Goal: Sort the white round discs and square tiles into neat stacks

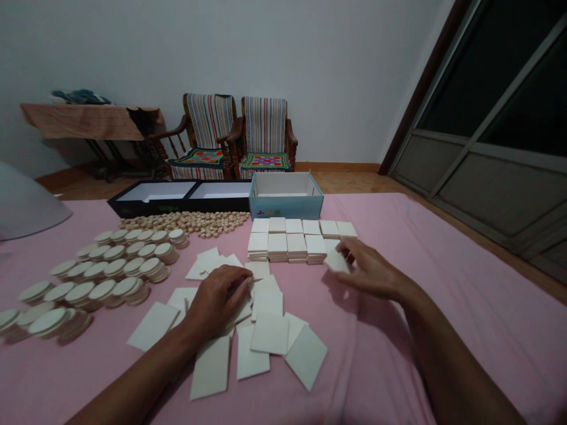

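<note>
My right hand holds a small stack of pale square wooden tiles between thumb and fingers, at the right end of the stacked rows. Those rows of square tile stacks stand side by side on the pink cloth. Over a loose heap of the same tiles, my left hand is closed, its thumb and fingers drawn together; what they hold, if anything, is hidden. Loose square tiles overlap in front of it and to its right, and another tile lies to its left.
Stacks of round wooden discs fill the left side of the pink cloth. Behind them lie many small wooden pieces. A black divided tray and a light blue box stand at the back. Two chairs are beyond.
</note>
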The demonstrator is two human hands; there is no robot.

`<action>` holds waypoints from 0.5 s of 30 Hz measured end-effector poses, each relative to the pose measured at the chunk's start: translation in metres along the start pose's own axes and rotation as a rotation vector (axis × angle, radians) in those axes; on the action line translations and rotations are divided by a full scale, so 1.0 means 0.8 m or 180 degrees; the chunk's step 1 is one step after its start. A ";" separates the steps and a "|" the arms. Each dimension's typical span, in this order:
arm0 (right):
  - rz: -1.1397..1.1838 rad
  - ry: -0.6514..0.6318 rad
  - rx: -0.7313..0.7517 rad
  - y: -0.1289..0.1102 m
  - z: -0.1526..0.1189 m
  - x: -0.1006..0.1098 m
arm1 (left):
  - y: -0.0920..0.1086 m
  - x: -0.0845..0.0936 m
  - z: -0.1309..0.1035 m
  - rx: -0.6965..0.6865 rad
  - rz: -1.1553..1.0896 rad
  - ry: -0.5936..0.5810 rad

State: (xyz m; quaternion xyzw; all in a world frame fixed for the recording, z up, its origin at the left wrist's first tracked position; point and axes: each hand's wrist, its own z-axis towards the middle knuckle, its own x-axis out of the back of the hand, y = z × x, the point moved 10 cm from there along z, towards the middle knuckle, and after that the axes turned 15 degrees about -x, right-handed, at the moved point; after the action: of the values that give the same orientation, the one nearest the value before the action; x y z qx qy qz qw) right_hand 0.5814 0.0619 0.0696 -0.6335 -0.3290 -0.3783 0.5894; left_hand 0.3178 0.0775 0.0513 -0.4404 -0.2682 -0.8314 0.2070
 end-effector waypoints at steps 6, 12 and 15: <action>-0.0022 0.1092 -0.1160 0.067 0.041 0.022 | 0.001 0.000 0.001 -0.0040 0.0000 0.0009; 0.0213 0.1218 -0.0914 0.069 0.044 0.022 | 0.002 -0.001 0.000 -0.0074 0.0020 0.0011; 0.0143 0.0898 -0.0668 0.066 0.041 0.013 | 0.004 0.001 0.001 -0.0067 0.0039 0.0013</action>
State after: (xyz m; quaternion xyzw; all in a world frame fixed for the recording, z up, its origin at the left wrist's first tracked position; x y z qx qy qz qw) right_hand 0.6350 0.0895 0.0518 -0.6394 -0.1875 -0.4824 0.5686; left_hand 0.3195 0.0757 0.0531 -0.4425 -0.2564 -0.8338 0.2080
